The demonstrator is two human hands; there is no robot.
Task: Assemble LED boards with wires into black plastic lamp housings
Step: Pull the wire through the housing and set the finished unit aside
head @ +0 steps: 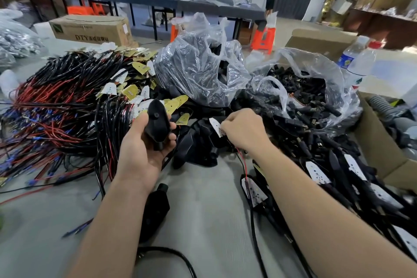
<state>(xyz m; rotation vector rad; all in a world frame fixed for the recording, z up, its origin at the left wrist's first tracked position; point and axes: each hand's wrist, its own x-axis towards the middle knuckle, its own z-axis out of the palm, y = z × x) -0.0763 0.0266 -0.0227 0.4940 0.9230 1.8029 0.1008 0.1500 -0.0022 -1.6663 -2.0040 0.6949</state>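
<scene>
Left hand (144,144) grips black housing (158,122) above mid-table, right hand (244,130) pinches white LED board (216,126) just beside it; advisable to route the trailing wire (242,160) clear first, then seat board squarely without forcing.

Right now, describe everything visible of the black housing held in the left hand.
The black housing looks like matte plastic, teardrop-shaped, pointed end up, a short round neck at the bottom and a small round boss near its middle. The left hand holds it upright above the table, thumb on its left edge, fingers curled round the right. The white board pinched in the right hand is apart from it.
</scene>
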